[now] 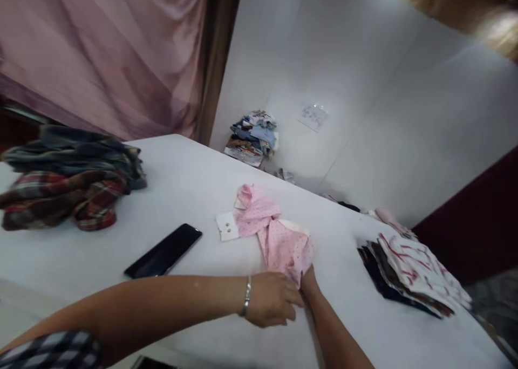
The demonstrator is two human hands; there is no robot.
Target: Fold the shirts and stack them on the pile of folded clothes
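Note:
A pink shirt (286, 247) with small dark dots lies crumpled and partly folded on the white table. One white cuff (227, 226) with two buttons sticks out to its left. My left hand (273, 299), with a silver bracelet at the wrist, is at the shirt's lower edge; its fingers are loosely bent and slightly apart, with no cloth visible between them. On the other side, my right hand (309, 284) grips the lower right corner of the shirt, its fingertips mostly hidden by the fabric.
A black phone (164, 252) lies left of the shirt. Dark and red plaid clothes (73, 177) are heaped at the far left. Folded garments (416, 272) are stacked at the right. Beyond the white table (174, 164), another clothes pile (253, 137) stands by a paper sheet (313, 116).

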